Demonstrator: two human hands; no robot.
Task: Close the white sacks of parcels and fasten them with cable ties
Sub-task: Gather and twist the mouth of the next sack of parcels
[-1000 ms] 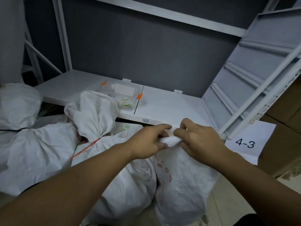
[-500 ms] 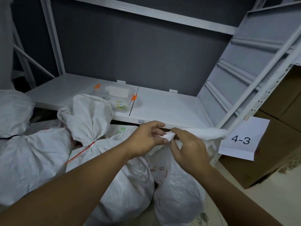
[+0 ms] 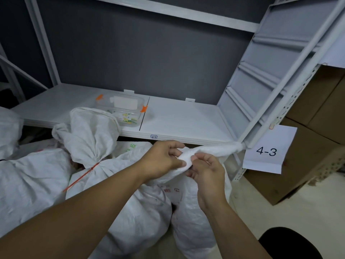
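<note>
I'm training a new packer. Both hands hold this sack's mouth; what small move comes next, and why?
Probably slide the right hand along the sack mouth, bunching it toward the left hand: the mouth stretches loose toward the shelf post, and it bears no tie.

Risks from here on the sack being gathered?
1. The sack has its rim stretched right to the shelf upright; it may snag there as it is bunched.
2. Left hand and right hand both grip the rim; letting go to reach the clear box could let the neck fall open.
</note>
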